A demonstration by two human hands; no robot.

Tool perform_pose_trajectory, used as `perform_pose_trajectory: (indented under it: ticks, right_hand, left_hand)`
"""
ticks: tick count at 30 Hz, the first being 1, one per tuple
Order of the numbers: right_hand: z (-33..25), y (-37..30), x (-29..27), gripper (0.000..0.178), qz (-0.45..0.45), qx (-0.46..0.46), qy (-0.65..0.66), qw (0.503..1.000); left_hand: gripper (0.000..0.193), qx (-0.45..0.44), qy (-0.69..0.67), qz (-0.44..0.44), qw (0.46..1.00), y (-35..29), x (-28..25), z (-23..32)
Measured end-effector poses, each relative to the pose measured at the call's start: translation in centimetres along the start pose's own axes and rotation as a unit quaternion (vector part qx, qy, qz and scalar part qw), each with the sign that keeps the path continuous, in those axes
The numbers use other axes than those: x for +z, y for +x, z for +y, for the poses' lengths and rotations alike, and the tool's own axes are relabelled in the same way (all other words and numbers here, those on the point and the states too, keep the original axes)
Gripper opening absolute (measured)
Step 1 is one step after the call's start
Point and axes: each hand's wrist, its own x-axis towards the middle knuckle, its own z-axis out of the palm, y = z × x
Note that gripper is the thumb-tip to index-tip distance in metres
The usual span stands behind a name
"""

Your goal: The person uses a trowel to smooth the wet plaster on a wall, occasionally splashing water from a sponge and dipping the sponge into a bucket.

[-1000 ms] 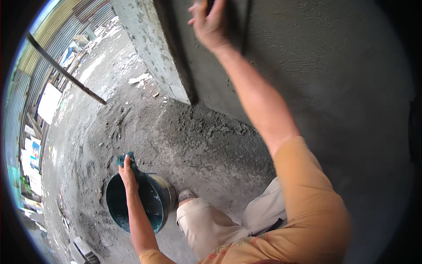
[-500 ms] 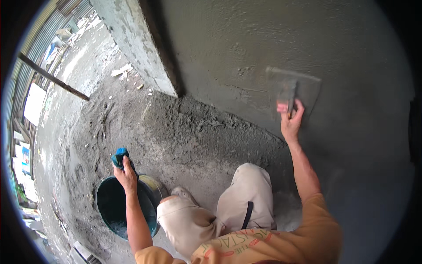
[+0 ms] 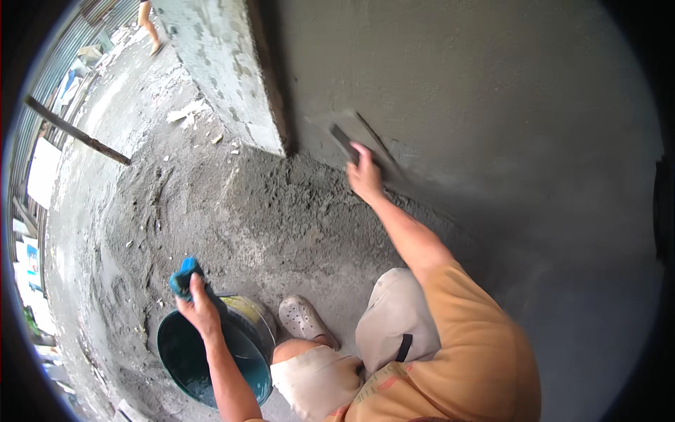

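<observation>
My right hand (image 3: 365, 174) grips the dark handle of a plastering float (image 3: 375, 135), its blurred blade against the wet grey plaster wall (image 3: 436, 77). The float is low on the wall, close to its left edge. My left hand (image 3: 201, 311) is closed around a blue and dark teal bundle (image 3: 184, 278) that looks like a wet rag. This hand is held over the rim of a dark green bucket (image 3: 174, 355), which has some liquid inside. A paler bucket-like side (image 3: 259, 316) shows just right of it.
Loose grey mortar (image 3: 309, 200) lies along the foot of the wall. A pale wall end (image 3: 232, 84) juts out at upper left. Beyond are a wooden post (image 3: 77, 133), corrugated sheeting and another person's leg (image 3: 148, 28). My shoe (image 3: 304, 318) is beside the buckets.
My right hand has swept the float left and slightly down across the wall, toward its edge. My left hand has lowered a little with the rag. Another person's leg has appeared at upper left.
</observation>
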Motion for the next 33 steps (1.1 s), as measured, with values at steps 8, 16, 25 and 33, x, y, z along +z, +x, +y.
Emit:
perform_pose_trajectory:
  ticks: [8, 16, 25, 33]
  right_hand:
    - [-6.0, -1.3, -19.8, 0.05, 0.064, -0.085, 0.068, 0.992]
    - [-10.9, 5.7, -3.9, 0.056, 0.075, -0.242, 0.002, 0.967]
    - [2.7, -5.1, -21.8, 0.054, -0.144, -0.066, -0.22, 0.963]
    - [-18.2, 4.2, -29.4, 0.042, 0.015, -0.114, -0.07, 0.991]
  left_hand:
    - [0.027, -0.141, 0.323, -0.033, 0.935, -5.8, -16.7, -2.9]
    - [0.07, -0.186, 0.583, -0.386, 0.69, -8.3, -11.7, -17.5]
    - [0.079, -0.241, 0.529, -0.457, 0.673, -10.3, -8.6, -19.1]
    - [0.06, -0.209, 0.519, -0.576, 0.596, -8.5, -8.3, -19.8]
